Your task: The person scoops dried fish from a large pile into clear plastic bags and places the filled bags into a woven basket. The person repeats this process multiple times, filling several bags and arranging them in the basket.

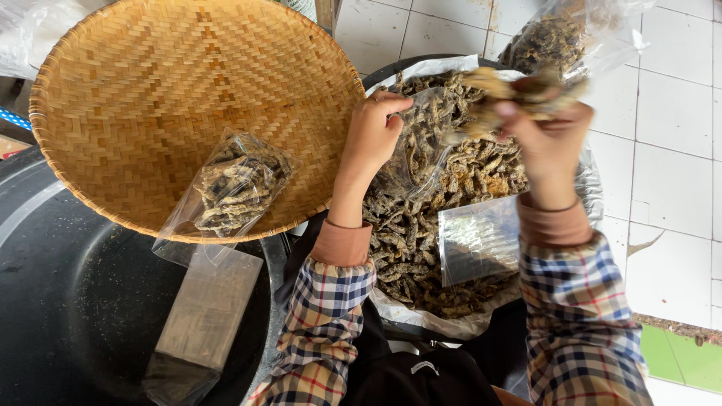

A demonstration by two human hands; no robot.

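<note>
My left hand [374, 135] pinches the rim of a clear plastic bag [417, 154] and holds it over a black tub [421, 68] lined with white plastic and heaped with dried brown fish [410, 240]. My right hand [547, 139] is raised above the tub, closed on a handful of dried fish [511, 90], just right of the bag's mouth. Both arms wear plaid sleeves with brown cuffs.
A large woven bamboo tray [150, 83] lies at the left with a filled clear bag of dried fish [233, 188] on its edge. Below it are flat empty bags [207, 308] on a black basin [68, 301]. Another empty bag [477, 240] lies on the fish. A filled bag [560, 34] sits on white floor tiles [673, 188].
</note>
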